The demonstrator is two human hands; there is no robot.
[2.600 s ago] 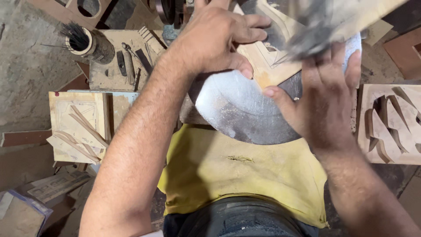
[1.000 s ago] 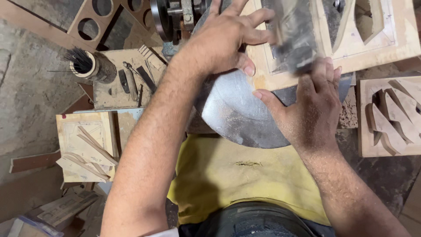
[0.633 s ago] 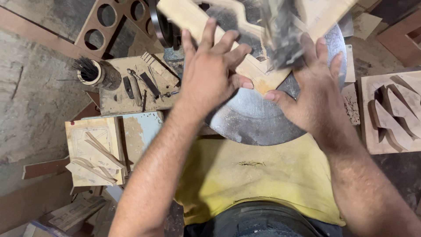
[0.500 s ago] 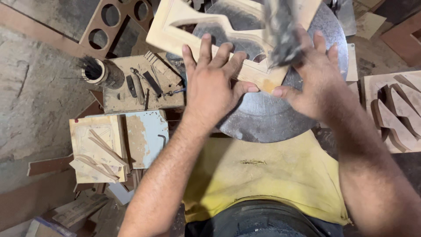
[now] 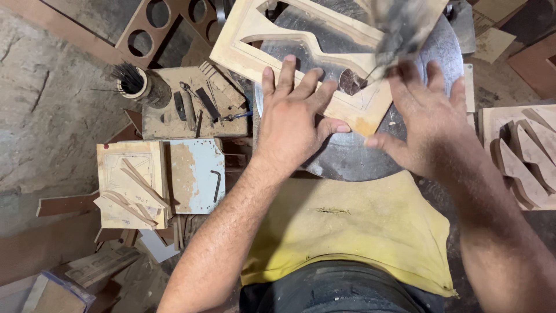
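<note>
Two flat open hands, left hand (image 5: 295, 124) and right hand (image 5: 431, 124), press wooden cutout board (image 5: 255, 35); long axis runs upper-left to lower-right corner.

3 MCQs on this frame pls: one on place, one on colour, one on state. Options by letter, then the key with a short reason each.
1. Where does the cut-out wooden panel lie?
A. on the round metal table
B. on the yellow cloth
C. on the floor at left

2. What colour is the cloth over the person's lap?
A. blue
B. yellow
C. red

3. How is the left hand placed?
A. clenched in a fist, off the panel
B. gripping the tin of rods
C. flat, fingers spread, on the panel

Key:
1 A: the panel rests on the round metal table, grey surface showing through its cut-outs.
2 B: the cloth is plainly yellow.
3 C: palm down, fingers spread on the panel's near edge; the right hand lies likewise spread at its corner.
</note>
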